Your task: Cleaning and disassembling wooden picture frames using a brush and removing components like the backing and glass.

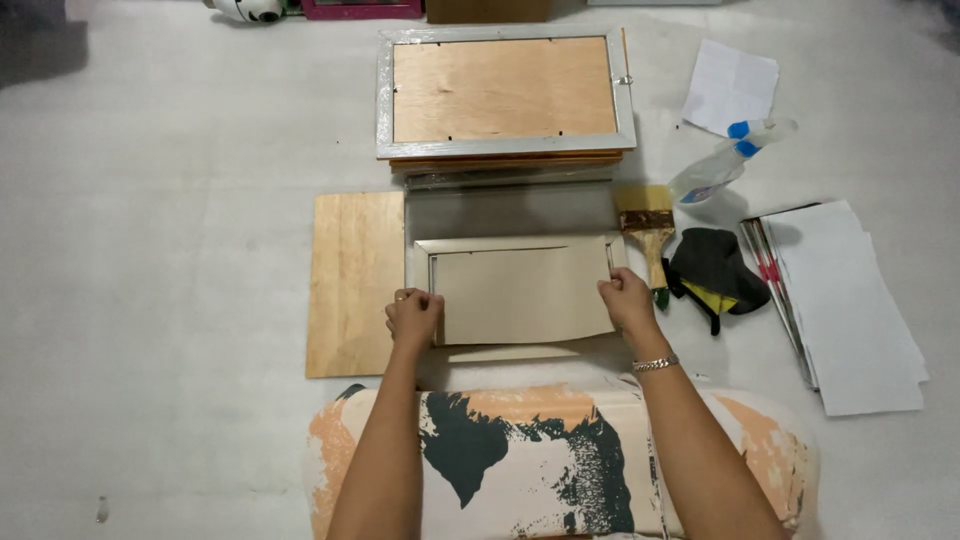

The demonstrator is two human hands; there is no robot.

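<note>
Both hands are closed on a pale picture frame [520, 290]: the left hand [413, 318] pinches its left edge, the right hand [628, 300] its right edge. The frame lies face down on the floor [150, 250], just in front of the person's lap. Left of the frame lies a plywood board [352, 285]; right of it a paintbrush [650, 225]; beyond it a stacked silver frame [505, 92]. An even hold on both edges seems best, keeping the frame flat.

Soft even overhead light, faint shadows
</note>
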